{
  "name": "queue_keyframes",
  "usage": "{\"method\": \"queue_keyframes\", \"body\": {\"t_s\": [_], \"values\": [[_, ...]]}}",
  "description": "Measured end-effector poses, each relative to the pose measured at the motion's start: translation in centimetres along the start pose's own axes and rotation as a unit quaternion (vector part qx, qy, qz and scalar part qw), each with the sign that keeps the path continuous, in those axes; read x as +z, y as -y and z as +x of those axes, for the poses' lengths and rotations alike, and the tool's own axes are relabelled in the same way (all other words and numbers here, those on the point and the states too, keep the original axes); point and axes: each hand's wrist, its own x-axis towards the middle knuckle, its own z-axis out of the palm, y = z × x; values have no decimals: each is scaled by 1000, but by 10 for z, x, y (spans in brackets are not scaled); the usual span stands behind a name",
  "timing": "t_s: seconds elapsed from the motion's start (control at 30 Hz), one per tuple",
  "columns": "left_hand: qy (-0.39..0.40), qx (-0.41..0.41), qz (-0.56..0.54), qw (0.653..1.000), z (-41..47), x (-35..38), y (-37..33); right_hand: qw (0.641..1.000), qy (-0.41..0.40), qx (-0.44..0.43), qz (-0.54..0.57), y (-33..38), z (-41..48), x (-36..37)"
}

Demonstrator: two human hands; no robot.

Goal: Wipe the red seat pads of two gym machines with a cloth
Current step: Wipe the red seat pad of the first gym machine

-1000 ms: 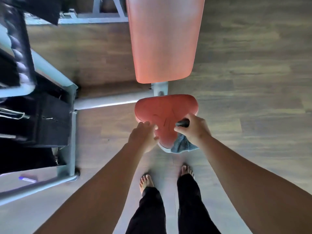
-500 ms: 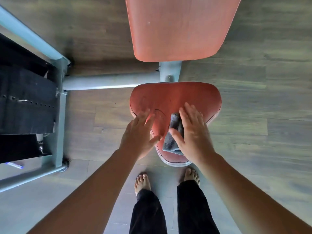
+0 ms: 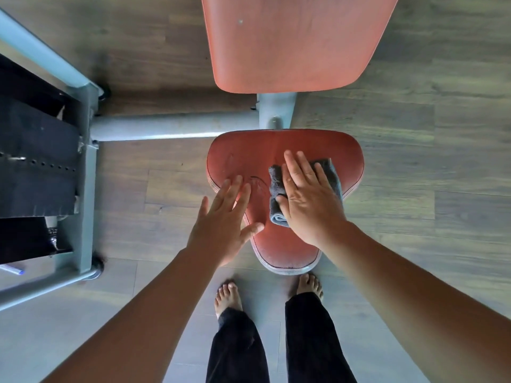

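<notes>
cloth [image 3: 276, 186] slid forward, folded grey, seat [image 3: 249, 153] scuffed

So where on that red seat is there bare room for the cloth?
Bare: the wide rear strip of the seat pad, between the fingertips and the grey post, and its narrow front tip by the feet. Crowded: the middle, under left hand, cloth and right hand.

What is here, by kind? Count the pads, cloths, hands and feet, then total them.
Red pads: 2, seat pad and back pad
Grey cloth: 1
Hands: 2, left hand and right hand
Bare feet: 2, left foot and right foot
Total: 7
</notes>
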Motion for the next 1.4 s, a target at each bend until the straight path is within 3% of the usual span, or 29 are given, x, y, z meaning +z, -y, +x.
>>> {"method": "queue_keyframes", "body": {"t_s": [0.23,0.37,0.57,0.73,0.83,0.97,1.07,1.2,1.27,1.33,1.4], "values": [[3,-6,-7,1000,1,0,1,999,5,-37,9,19,-48,5],[1,-2,-9,1000,0,2,2,998,23,-60,-7,-5,-44,2],[-3,0,-10,1000,3,4,1,997,43,58,-2,-14,53,-7],[-19,12,-9,1000,3,7,4,1000,9,-5,14,24,-46,3],[-28,12,-10,999,3,9,4,999,31,-26,15,5,-34,-1],[-26,9,-10,1000,2,7,4,997,47,56,-17,-32,57,-12],[-23,11,-10,1000,1,6,3,994,40,104,-7,-19,58,-11],[-28,15,-16,999,1,7,4,1000,-5,-20,15,-4,-29,-1],[-27,12,-18,999,1,7,4,998,2,-56,16,-31,-22,-2],[-27,12,-18,999,2,8,4,1000,-10,-5,-2,-58,19,-5],[-33,13,-20,999,2,9,5,995,19,102,9,-74,61,-13]]}}
